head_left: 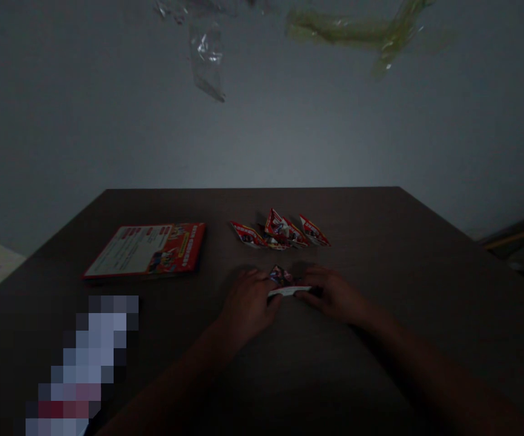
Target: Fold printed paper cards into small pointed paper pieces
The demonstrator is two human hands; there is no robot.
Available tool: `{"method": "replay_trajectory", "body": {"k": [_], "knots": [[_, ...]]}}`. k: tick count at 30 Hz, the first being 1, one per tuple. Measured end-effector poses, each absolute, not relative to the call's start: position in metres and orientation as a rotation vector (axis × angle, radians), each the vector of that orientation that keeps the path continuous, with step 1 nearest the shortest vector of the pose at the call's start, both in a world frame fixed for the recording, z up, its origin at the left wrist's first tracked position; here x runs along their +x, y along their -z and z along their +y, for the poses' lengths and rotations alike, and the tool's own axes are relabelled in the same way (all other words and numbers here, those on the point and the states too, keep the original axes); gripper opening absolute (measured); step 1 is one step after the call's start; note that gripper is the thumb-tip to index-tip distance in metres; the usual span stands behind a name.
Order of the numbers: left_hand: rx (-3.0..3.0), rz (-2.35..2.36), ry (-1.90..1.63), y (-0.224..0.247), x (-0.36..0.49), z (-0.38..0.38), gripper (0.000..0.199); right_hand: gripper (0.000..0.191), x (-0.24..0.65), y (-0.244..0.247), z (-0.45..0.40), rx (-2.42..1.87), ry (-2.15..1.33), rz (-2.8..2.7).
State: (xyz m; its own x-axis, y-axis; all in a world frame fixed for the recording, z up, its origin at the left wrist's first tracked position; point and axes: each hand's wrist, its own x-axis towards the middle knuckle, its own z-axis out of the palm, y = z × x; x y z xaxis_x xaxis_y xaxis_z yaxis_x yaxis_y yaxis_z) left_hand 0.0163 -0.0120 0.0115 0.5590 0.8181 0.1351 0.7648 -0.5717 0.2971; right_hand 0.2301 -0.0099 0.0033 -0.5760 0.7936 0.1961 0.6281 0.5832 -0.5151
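Note:
Between my hands is a folded piece of printed paper (282, 276), with a pale edge towards me and a dark, colourful printed side standing up behind it. My left hand (249, 301) grips its left end, thumb at the near edge and fingers over the far side. Its right end is pinched by my right hand (333, 294) in the same way. Both hands rest low over the dark table. Just beyond them lie several folded red printed papers (284, 231), pointed in shape and close together. Dim light hides the finer print.
A red and white printed booklet (148, 251) lies flat on the table (407, 254) at the left. Nearer me on that side is a blurred-out, pixelated object (101, 345). Behind the table's far edge rises a wall (253, 133) with yellowish tape (343, 29) and clear tape (207, 60).

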Motion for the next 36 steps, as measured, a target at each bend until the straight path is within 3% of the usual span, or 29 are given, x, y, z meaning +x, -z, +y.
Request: {"method": "replay_trajectory", "body": {"k": [11,36], "knots": [[2.530,1.352,-0.359,-0.012,0.019,-0.011,0.018,0.008,0.217,-0.001,-0.009,-1.145,-0.515,-2.355],[2.393,1.597,-0.265,-0.017,0.022,-0.014,0.025,0.019,0.209,0.003,-0.007,-1.382,-0.541,-2.230]]}}
